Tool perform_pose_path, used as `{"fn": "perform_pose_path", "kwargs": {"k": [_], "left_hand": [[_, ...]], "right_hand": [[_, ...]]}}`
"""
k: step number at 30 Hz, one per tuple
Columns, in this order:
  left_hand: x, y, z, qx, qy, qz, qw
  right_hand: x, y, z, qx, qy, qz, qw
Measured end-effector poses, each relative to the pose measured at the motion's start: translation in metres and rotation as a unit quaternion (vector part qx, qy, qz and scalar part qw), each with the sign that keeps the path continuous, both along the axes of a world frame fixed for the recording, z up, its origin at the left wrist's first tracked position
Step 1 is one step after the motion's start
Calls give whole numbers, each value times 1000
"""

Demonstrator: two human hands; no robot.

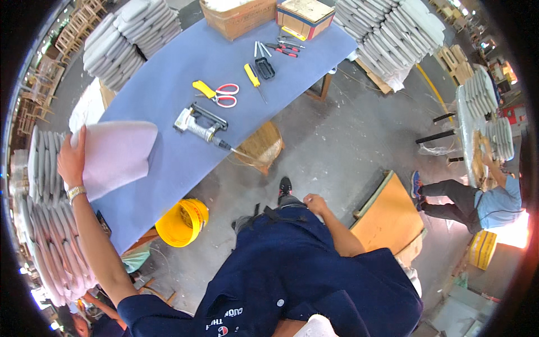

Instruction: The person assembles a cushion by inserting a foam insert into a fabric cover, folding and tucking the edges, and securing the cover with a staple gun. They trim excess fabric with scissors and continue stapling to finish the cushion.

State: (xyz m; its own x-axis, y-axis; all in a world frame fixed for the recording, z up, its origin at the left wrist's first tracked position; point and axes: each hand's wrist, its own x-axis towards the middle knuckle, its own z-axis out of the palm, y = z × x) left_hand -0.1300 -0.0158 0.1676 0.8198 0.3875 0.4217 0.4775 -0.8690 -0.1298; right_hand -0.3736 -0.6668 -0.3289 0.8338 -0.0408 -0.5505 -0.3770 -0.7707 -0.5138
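Observation:
On the left part of the blue-topped table lies a pale pinkish-white seat pad (120,157), flat with rounded corners. My left hand (72,160) grips its left edge, fingers wrapped at the far corner; a watch is on that wrist. My right hand (315,204) hangs low beside my leg, fingers curled in, with nothing visible in it. A staple gun (199,124) with an air hose lies to the right of the pad. Beyond it are red-handled scissors (225,95), a yellow-handled tool (205,89) and a yellow-handled screwdriver (252,76).
Cardboard boxes (241,19), pliers (286,49) and a black tray (264,68) occupy the table's far end. Stacked pads (50,224) stand at left, more behind. A yellow bucket (182,223), wooden stool (263,147) and orange-brown board (390,216) are nearby. Another person (477,202) works at right.

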Motion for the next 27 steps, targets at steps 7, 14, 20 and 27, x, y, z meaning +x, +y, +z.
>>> {"fn": "perform_pose_path", "kwargs": {"k": [7,14,20,27], "left_hand": [[20,-61,2,-10,6,36,999],[48,-47,-4,-24,17,34,999],[13,-4,0,-51,3,45,998],[15,-2,-8,-33,-19,89,995]], "right_hand": [[75,-78,21,215,55,-214,951],[53,-116,27,230,45,-249,940],[8,-134,-20,57,40,-79,994],[52,-98,11,211,94,-192,954]]}}
